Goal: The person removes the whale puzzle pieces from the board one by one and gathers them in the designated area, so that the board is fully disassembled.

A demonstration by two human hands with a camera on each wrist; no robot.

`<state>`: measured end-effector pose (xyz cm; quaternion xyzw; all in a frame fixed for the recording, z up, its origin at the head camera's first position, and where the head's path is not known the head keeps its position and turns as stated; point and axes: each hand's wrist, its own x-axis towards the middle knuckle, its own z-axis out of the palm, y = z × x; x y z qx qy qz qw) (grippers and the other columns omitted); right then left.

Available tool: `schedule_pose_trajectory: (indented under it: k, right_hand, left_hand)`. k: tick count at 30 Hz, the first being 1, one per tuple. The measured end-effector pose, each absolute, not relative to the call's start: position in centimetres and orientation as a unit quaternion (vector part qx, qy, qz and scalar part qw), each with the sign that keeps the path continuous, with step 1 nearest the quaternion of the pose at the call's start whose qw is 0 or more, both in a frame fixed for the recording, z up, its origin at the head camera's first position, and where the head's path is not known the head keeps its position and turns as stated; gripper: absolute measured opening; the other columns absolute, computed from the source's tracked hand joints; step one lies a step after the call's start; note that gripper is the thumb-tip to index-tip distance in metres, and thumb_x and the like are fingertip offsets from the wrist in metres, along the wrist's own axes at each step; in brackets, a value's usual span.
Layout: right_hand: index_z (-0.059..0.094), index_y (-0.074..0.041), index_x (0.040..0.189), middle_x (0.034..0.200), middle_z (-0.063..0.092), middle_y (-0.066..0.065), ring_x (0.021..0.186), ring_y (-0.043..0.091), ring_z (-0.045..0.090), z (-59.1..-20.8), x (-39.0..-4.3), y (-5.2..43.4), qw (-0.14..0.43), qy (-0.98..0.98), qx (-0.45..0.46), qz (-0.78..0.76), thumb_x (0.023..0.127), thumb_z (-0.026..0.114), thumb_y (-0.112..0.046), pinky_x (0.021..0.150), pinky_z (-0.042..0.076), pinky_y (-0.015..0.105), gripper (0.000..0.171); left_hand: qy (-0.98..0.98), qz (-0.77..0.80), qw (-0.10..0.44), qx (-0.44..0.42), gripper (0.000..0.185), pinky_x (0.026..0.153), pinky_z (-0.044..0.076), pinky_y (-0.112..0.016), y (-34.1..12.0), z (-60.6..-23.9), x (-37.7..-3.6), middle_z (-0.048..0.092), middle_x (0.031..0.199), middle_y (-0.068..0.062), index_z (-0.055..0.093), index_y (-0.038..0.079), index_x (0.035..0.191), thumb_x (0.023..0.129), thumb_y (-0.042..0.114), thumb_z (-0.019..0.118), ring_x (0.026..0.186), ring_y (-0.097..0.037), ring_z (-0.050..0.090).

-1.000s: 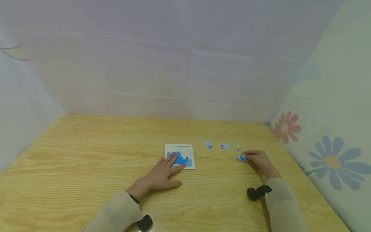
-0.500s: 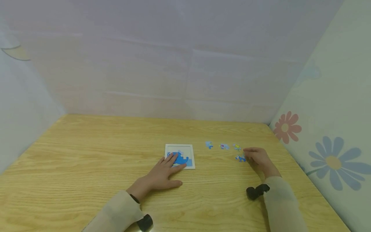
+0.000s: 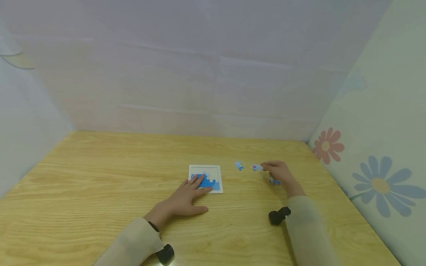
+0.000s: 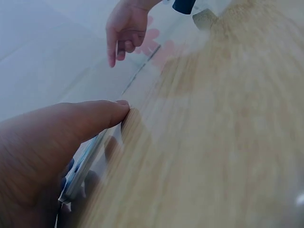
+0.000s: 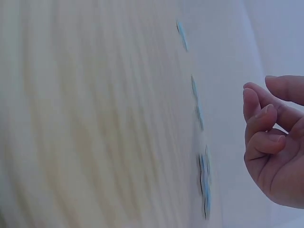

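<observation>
My left hand (image 3: 184, 199) lies spread, its fingers resting on a small white-framed jigsaw tray (image 3: 221, 181) that shows part of a blue animal picture (image 3: 209, 183). Over the table to the right, my right hand (image 3: 279, 173) is just beside a pale puzzle piece (image 3: 256, 167) with a pink-purple spot. In the right wrist view that hand (image 5: 280, 147) is raised off the table, fingers loosely bent, nothing between thumb and fingertips. Under it, a blue piece (image 3: 274, 182) shows partly. The yellow-flower piece is hidden by the hand in the head view.
Another light-blue piece (image 3: 239, 165) lies between the tray and the right hand. The wooden table (image 3: 133, 155) meets a pale cloth wall (image 3: 213, 92) behind and a flower-printed wall (image 3: 379, 122) on the right.
My right hand has left the blue piece at the right, risen, and moved left and farther back toward the spotted piece. The left hand and the tray have stayed in place.
</observation>
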<state>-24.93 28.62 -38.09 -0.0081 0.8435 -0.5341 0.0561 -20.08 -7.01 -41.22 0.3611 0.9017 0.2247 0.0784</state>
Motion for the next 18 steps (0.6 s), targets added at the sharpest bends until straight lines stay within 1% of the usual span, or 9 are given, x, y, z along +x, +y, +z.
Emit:
schedule_pose_trajectory:
  k: [3, 6, 8, 10, 14, 18]
  right_hand:
    - [0.054, 0.006, 0.126, 0.083, 0.054, -0.003, 0.051, 0.006, 0.03, -37.9, -25.2, 26.9, 0.061, 0.842, -0.02, -0.535, 0.095, 0.053, -0.02, 0.057, 0.034, 0.025, 0.04]
    - [0.056, 0.006, 0.123, 0.088, 0.055, 0.0, 0.057, 0.007, 0.033, -37.6, -25.4, 24.8, 0.07, 0.832, -0.032, -0.549, 0.094, 0.053, -0.019, 0.062, 0.035, 0.024, 0.038]
    - [0.057, 0.006, 0.122, 0.092, 0.056, -0.001, 0.061, 0.009, 0.035, -37.5, -25.6, 23.5, 0.077, 0.825, -0.045, -0.558, 0.094, 0.053, -0.018, 0.064, 0.035, 0.024, 0.037]
    - [0.058, 0.005, 0.121, 0.091, 0.056, -0.001, 0.063, 0.01, 0.037, -37.4, -25.7, 22.3, 0.083, 0.824, -0.054, -0.559, 0.093, 0.054, -0.017, 0.065, 0.035, 0.023, 0.036]
    - [0.059, 0.003, 0.121, 0.091, 0.057, -0.002, 0.066, 0.013, 0.041, -37.3, -26.0, 20.5, 0.089, 0.831, -0.068, -0.544, 0.093, 0.054, -0.017, 0.067, 0.039, 0.027, 0.035]
    - [0.059, 0.004, 0.12, 0.091, 0.059, 0.003, 0.065, 0.018, 0.043, -37.3, -26.3, 18.9, 0.088, 0.835, -0.084, -0.537, 0.093, 0.054, -0.015, 0.066, 0.04, 0.03, 0.034]
  left_hand:
    - [0.904, 0.221, 0.08, 0.357, 0.064, 0.112, 0.011, -0.06, -6.9, -41.1, -20.1, 0.01, 0.156, -0.018, 0.039, 0.021, 0.144, 0.088, 0.049, 0.056, 0.144, -0.039, 0.004]
    - [0.907, 0.22, 0.075, 0.35, 0.063, 0.11, 0.015, -0.062, -7.1, -40.9, -20.1, 0.011, 0.156, -0.018, 0.04, 0.022, 0.143, 0.087, 0.046, 0.058, 0.143, -0.041, 0.004]
    - [0.911, 0.219, 0.072, 0.342, 0.063, 0.11, 0.015, -0.061, -7.2, -40.6, -20.1, 0.012, 0.156, -0.019, 0.041, 0.023, 0.142, 0.086, 0.045, 0.059, 0.143, -0.041, 0.005]
    - [0.914, 0.216, 0.072, 0.337, 0.064, 0.111, 0.015, -0.061, -7.4, -40.4, -20.0, 0.012, 0.155, -0.019, 0.041, 0.023, 0.142, 0.085, 0.045, 0.059, 0.143, -0.041, 0.005]
    - [0.916, 0.213, 0.086, 0.33, 0.066, 0.113, 0.012, -0.058, -7.8, -40.2, -20.0, 0.009, 0.156, -0.018, 0.037, 0.025, 0.144, 0.085, 0.048, 0.057, 0.144, -0.038, 0.002]
    - [0.916, 0.213, 0.1, 0.324, 0.067, 0.113, 0.009, -0.058, -8.2, -40.2, -19.8, 0.007, 0.157, -0.017, 0.034, 0.027, 0.145, 0.086, 0.049, 0.056, 0.145, -0.036, -0.001]
